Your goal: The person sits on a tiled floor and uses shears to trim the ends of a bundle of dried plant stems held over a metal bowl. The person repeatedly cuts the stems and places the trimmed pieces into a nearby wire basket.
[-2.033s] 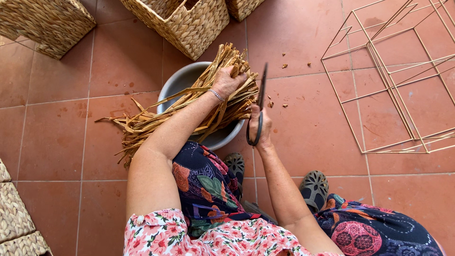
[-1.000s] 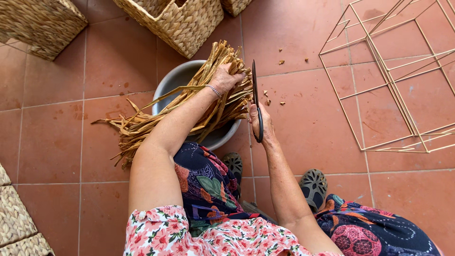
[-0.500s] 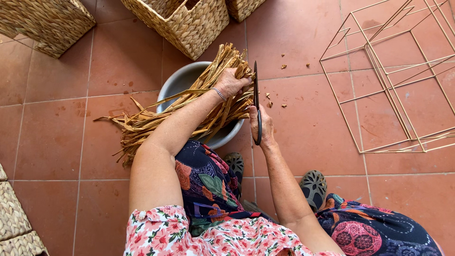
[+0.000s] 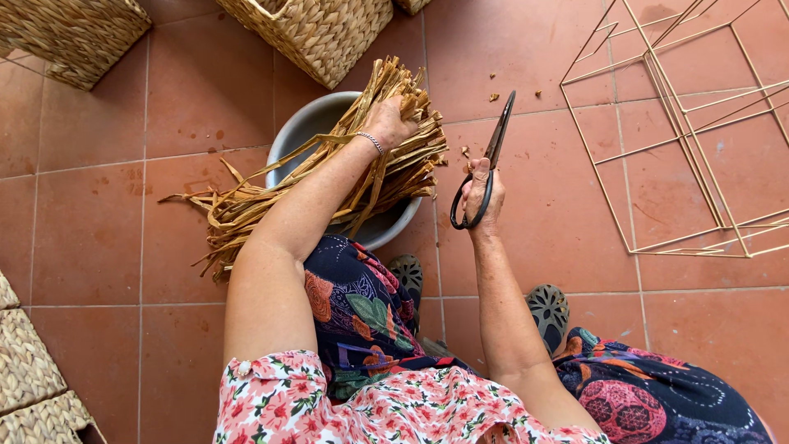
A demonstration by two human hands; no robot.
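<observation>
A bundle of dried straw strips (image 4: 329,185) is clasped in the closed grip of the left hand (image 4: 388,122), and black scissors (image 4: 486,168) are gripped in the right hand (image 4: 483,196).

The bundle is held slanting across a grey metal basin (image 4: 306,131) on the tiled floor (image 4: 99,238), its upper ends level with the left hand and its loose tails spread over the tiles to the left. The scissor blades are shut and held just beside the bundle's end, apart from it. A few small clipped bits (image 4: 514,95) are scattered on the floor beyond, so some trimming appears done; the tails look uncut. Woven baskets (image 4: 316,33) are set behind the basin, a wire frame (image 4: 699,140) to the right. Nothing is seen between blades and bundle.
</observation>
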